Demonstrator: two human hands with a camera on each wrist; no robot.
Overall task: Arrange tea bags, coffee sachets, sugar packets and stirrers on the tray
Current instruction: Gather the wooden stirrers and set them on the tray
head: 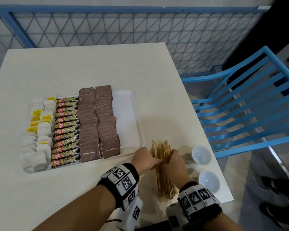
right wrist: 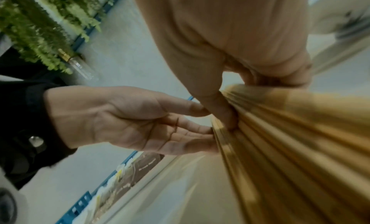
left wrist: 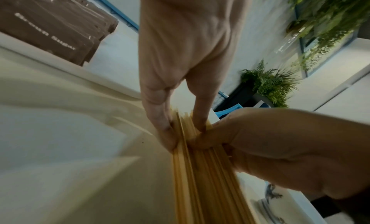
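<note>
A white tray [head: 126, 112] holds a column of tea bags [head: 38, 140], a column of coffee sachets [head: 65, 130] and two columns of brown sugar packets [head: 97, 122]; its right strip is bare. A bundle of wooden stirrers [head: 163, 180] lies on the table just right of the tray's front corner. My right hand [head: 173, 162] grips the bundle from the right, thumb [right wrist: 224, 113] pressed on top. My left hand [head: 145, 159] touches the bundle's left side with straight fingers [right wrist: 192, 142], palm open.
Two small white bowls [head: 201, 155] [head: 208, 180] stand right of the stirrers near the table's right edge. A blue slatted chair [head: 249, 104] is beyond that edge. A blue mesh fence [head: 107, 27] runs behind the table.
</note>
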